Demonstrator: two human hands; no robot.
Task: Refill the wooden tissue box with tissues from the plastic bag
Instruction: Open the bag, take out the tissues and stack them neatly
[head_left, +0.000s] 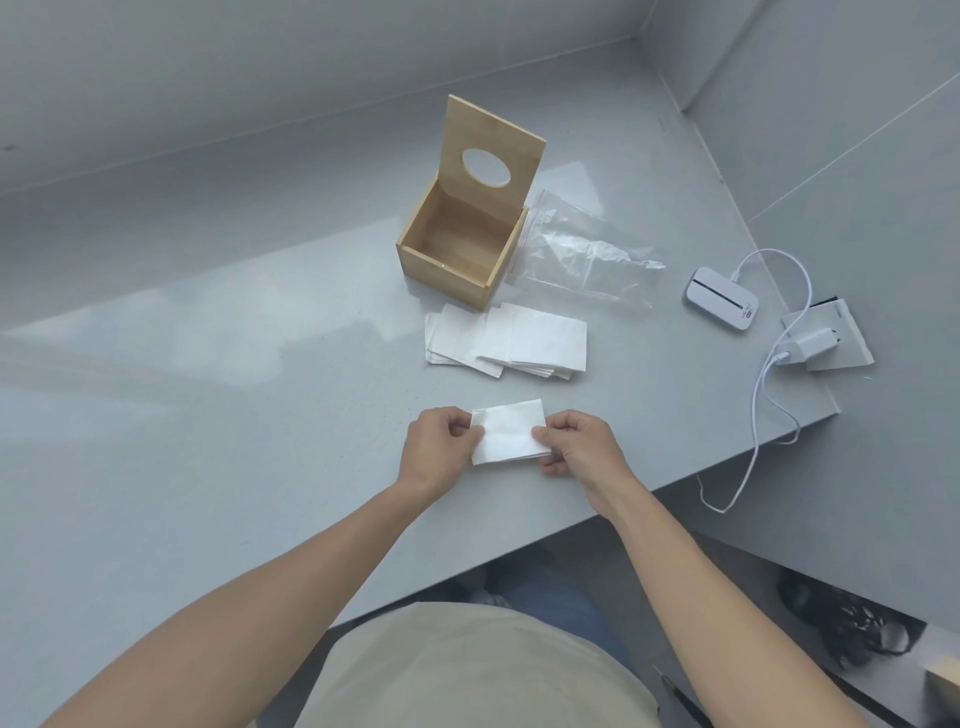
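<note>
The wooden tissue box stands on the grey counter with its lid hinged upright; the lid has an oval hole and the inside looks bare. A clear plastic bag lies flat just right of the box. In front of the box, several white tissues lie in a loose, fanned pile. Nearer to me, a folded white tissue is held between both hands. My left hand pinches its left edge and my right hand pinches its right edge, just above the counter.
A white pocket device with a white cable lies at the right, beside a white plug adapter on a flat white pad. The counter edge runs diagonally close to my right forearm. Walls close off the back and right.
</note>
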